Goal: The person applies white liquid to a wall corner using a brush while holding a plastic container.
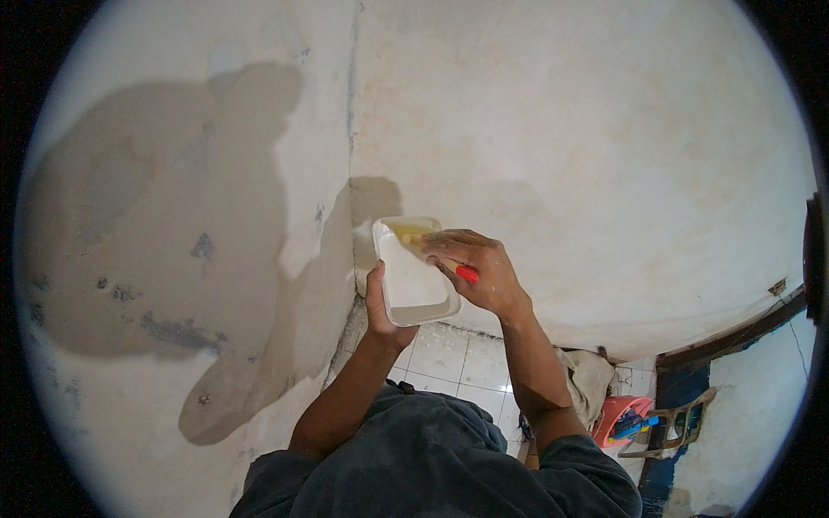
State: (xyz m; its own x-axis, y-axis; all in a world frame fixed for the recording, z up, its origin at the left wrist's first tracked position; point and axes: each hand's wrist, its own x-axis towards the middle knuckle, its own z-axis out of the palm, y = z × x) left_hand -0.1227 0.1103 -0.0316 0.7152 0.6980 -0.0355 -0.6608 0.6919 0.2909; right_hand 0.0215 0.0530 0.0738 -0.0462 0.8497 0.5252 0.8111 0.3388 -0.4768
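A white rectangular container [413,274] with rounded corners is held up in front of me, white inside with a yellowish patch at its far end. My left hand [385,304] grips it by the near left side, the thumb along the wall and the fingers hidden underneath. Over the far right part of the container, my right hand [471,259] is closed round a paintbrush [467,273]. Its red handle end sticks out toward me below the fingers. The brush's working end points into the container by the yellowish patch and is partly covered by my fingers.
Two pale, patchy walls meet at a corner [352,147] just beyond the container; my shadow falls on the left one. White floor tiles [439,354] show below. At the lower right are a beige cloth [587,380], a pink bucket [617,414] holding blue items, and a worn chair [682,423].
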